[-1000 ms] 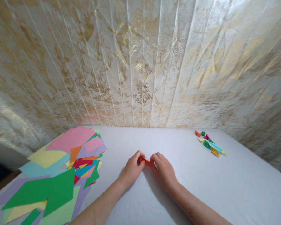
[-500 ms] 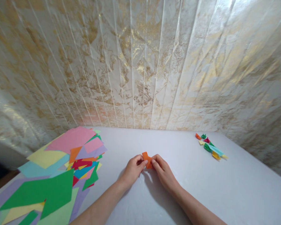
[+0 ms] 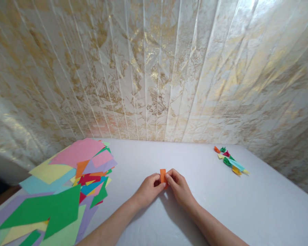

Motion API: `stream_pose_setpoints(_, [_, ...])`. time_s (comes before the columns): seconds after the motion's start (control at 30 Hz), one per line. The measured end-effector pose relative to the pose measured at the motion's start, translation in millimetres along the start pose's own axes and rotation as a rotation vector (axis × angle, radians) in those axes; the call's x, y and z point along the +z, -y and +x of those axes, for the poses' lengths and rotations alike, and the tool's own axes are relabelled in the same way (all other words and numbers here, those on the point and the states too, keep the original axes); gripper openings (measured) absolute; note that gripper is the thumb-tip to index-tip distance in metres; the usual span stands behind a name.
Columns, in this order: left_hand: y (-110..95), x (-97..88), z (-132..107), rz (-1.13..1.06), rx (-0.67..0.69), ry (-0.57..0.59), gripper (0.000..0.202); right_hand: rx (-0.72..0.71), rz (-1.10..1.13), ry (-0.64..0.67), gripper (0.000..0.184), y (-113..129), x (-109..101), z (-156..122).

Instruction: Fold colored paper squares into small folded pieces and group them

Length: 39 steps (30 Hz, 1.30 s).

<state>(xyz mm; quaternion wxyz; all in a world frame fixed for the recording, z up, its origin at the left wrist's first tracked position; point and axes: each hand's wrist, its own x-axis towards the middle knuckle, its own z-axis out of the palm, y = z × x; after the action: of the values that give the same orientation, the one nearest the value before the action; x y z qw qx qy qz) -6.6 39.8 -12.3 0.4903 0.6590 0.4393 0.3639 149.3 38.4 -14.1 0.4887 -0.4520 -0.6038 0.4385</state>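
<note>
A small orange piece of folded paper (image 3: 163, 175) stands upright between my two hands, just above the white table (image 3: 143, 153). My left hand (image 3: 150, 188) pinches its lower left part, thumb in front. On the other side, my right hand (image 3: 178, 186) grips its right edge between thumb and fingers. The fingertips hide the lower part of the paper, so its full folded shape cannot be made out.
At the left lies a spread of coloured paper sheets and scraps, with a large green sheet (image 3: 46, 208) and a pink sheet (image 3: 78, 152). Several small folded paper pieces (image 3: 228, 161) rest at the back right. A patterned gold-white curtain (image 3: 154, 75) hangs behind the table.
The orange paper has turned from a slanted, wider shape to a narrow upright strip. My left hand has shifted slightly right and down, closer to my right hand.
</note>
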Motion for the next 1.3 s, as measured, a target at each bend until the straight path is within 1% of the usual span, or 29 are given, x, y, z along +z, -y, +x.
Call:
stream_pose_setpoints(0.1, [-4.6,-0.1,-1.9,0.031,0.012,0.055,0.02,0.015,0.051,0.04,0.035,5.7,-0.3,0.6])
stream_pose_setpoints(0.2, [-10.4,-1.3,-4.2,0.126,0.05,0.119,0.017,0.056,0.125,0.087,0.037,9.4,-1.7,2.2])
stream_pose_setpoints(0.27, [-12.6,-2.0,-5.4,0.164,0.055,0.139,0.019,0.066,0.148,0.071,0.041,9.7,-3.6,3.7])
stream_pose_setpoints(0.4, [-12.7,-2.6,-5.9,0.118,0.018,0.105,0.029,0.027,0.117,-0.046,0.044,7.7,-9.0,6.0])
stream_pose_setpoints(0.43, [-12.5,-2.5,-5.7,0.102,0.006,0.093,0.031,0.023,0.111,-0.057,0.044,7.5,-9.9,6.2])
stream_pose_setpoints(0.47, [-12.5,-2.4,-5.6,0.09,-0.002,0.086,0.032,0.026,0.11,-0.047,0.043,7.6,-10.6,6.1])
stream_pose_setpoints(0.57, [-13.8,-2.2,-5.8,0.088,0.008,0.089,0.035,0.06,0.129,0.049,0.041,9.1,-10.0,5.1])
stream_pose_setpoints(0.63, [-14.8,-2.7,-6.4,0.09,0.021,0.089,0.036,0.072,0.133,0.077,0.042,9.8,-8.5,4.8])
stream_pose_setpoints(0.77, [-12.0,-3.7,-6.7,0.091,0.048,0.11,0.039,0.063,0.055,0.03,0.05,6.5,-7.6,6.8])
stream_pose_setpoints(0.83, [-8.1,-3.0,-6.2,0.101,0.072,0.103,0.039,0.06,-0.004,0.011,0.053,4.3,-9.6,8.0])
stream_pose_setpoints(0.9, [-4.2,-1.3,-5.3,0.109,0.081,0.053,0.039,0.025,-0.078,-0.057,0.049,3.9,-12.3,7.9])
stream_pose_setpoints(1.0, [-2.0,1.2,-4.8,0.124,0.082,-0.077,0.038,-0.074,-0.218,-0.198,0.034,7.3,-13.7,3.8])
stream_pose_setpoints(1.03, [-2.3,1.5,-5.0,0.147,0.094,-0.121,0.036,-0.095,-0.25,-0.203,0.03,8.7,-12.7,1.9])
stream_pose_setpoints(1.1, [-4.0,1.5,-6.3,0.227,0.137,-0.175,0.032,-0.11,-0.262,-0.139,0.026,10.5,-8.7,-1.6])
stream_pose_setpoints(1.13, [-4.9,1.2,-7.3,0.277,0.161,-0.182,0.029,-0.11,-0.251,-0.102,0.023,10.7,-6.1,-2.8])
stream_pose_setpoints(1.23, [-6.2,0.8,-10.7,0.414,0.208,-0.145,0.024,-0.083,-0.193,-0.037,0.018,8.8,0.8,-4.0])
stream_pose_setpoints(1.3, [-6.0,1.4,-12.5,0.492,0.213,-0.115,0.022,-0.051,-0.155,-0.013,0.017,6.9,3.2,-3.8])
